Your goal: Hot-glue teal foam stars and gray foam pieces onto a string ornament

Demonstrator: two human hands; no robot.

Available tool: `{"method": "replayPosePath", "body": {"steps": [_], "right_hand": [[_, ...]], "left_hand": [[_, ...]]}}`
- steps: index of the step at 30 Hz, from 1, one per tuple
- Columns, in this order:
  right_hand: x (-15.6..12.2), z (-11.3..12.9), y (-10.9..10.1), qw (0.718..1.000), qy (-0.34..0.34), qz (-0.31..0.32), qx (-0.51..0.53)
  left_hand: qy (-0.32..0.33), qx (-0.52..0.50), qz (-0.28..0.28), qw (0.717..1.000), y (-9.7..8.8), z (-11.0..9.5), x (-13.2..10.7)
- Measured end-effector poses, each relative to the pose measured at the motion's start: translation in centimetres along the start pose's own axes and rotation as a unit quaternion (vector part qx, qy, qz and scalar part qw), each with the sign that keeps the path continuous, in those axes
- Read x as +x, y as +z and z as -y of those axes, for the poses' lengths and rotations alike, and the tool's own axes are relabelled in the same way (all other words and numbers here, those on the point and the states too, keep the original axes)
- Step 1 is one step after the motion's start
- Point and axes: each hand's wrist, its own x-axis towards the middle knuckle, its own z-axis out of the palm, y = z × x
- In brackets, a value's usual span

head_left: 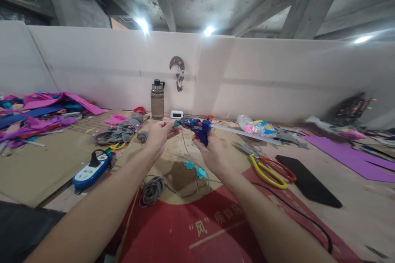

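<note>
My right hand (211, 148) is wrapped round the handle of a blue hot glue gun (197, 126), whose nozzle points left. A long clear glue stick (243, 132) sticks out of its back end. At the nozzle, my left hand (163, 133) pinches a small teal piece (177, 123), mostly covered by the fingers. A thin grey cord (186, 144) hangs down from there. Below my hands, teal star-shaped pieces (200, 173) lie on the cord, and a coil of grey cord (152, 190) rests to their left.
Scissors (268, 168) with red and yellow handles lie at right beside a black phone-like slab (308, 181). At left sit a power strip (92, 171) and grey felt scraps (117, 131). A water bottle (157, 100) stands at the back, near a small white clock (177, 114).
</note>
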Motion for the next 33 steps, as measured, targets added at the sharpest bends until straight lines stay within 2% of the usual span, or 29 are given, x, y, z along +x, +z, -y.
{"method": "replayPosePath", "body": {"steps": [11,21,33], "right_hand": [[-0.14,0.58,-0.17,1.000,-0.017,0.017,-0.003],[-0.27,0.58,-0.55,0.996,-0.026,0.015,-0.081],[-0.28,0.48,-0.35,0.996,-0.034,0.006,-0.077]], "left_hand": [[0.018,0.015,0.012,1.000,0.01,0.12,-0.11],[0.024,0.015,0.011,1.000,0.04,0.19,0.01],[0.021,0.019,0.012,1.000,0.03,0.14,0.06]]}}
